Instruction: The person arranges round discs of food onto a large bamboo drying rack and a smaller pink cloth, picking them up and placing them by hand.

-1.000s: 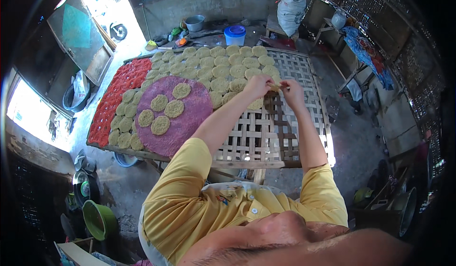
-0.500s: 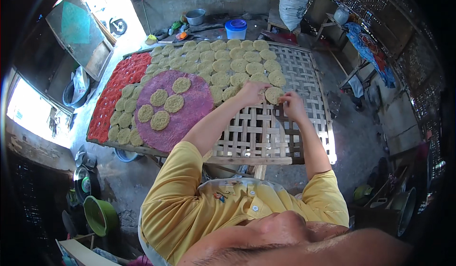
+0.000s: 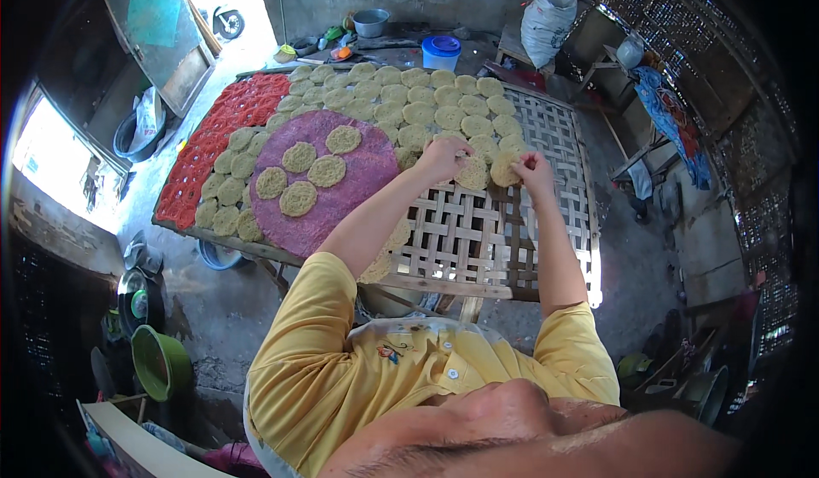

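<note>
My right hand [image 3: 535, 175] pinches the right edge of a flat, round, rough yellowish cracker [image 3: 504, 169] over the woven bamboo rack [image 3: 452, 231]. Just left of it, my left hand [image 3: 443, 159] reaches over the upper edge of another such cracker [image 3: 472, 174], its fingers bent together. What those fingertips grip, if anything, is hidden. Close rows of the same crackers [image 3: 418, 113] cover the far part of the rack. On the left, a round purple mat [image 3: 281, 150] lies on top of some of them and carries several loose crackers [image 3: 326, 171].
Red crackers [image 3: 226, 124] fill the rack's left end. Beyond the rack stand a blue-lidded tub [image 3: 441, 54], a grey basin [image 3: 371, 23] and a white sack [image 3: 548, 30]. A green tub [image 3: 162, 363] sits on the floor at the lower left.
My left hand has moved a little left, uncovering the cracker beneath it. My right hand still holds its cracker, now tilted slightly. The whole view has shifted a little.
</note>
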Demonstrator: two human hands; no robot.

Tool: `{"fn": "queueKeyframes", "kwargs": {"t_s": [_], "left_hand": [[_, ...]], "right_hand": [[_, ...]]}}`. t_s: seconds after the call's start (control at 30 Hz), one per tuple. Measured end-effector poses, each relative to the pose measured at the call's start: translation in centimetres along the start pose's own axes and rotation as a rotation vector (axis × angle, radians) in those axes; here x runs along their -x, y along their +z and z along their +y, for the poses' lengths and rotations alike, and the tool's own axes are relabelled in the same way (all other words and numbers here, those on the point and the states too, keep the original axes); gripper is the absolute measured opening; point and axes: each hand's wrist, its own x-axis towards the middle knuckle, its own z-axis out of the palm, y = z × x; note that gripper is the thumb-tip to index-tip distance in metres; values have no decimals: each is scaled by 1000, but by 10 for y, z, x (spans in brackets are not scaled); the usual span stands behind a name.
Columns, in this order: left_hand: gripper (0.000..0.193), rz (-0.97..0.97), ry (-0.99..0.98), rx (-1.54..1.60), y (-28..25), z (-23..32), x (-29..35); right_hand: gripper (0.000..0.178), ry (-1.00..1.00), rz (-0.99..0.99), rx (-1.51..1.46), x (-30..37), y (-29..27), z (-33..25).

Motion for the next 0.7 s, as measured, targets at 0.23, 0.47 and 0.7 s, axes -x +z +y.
{"fn": "queueKeyframes", "kwargs": {"t_s": [0.23,0.47,0.7], "left_hand": [[25,98,48,-88,-24,-12,7],[25,259,-177,-176,-111,-57,54],[28,202,-672,-393,-178,-142,126]], "right_hand": [[29,8,96,297,-9,-2,33],[28,-180,119,883,11,7,-17],[15,-716,-48,672,23,117,-62]]}}
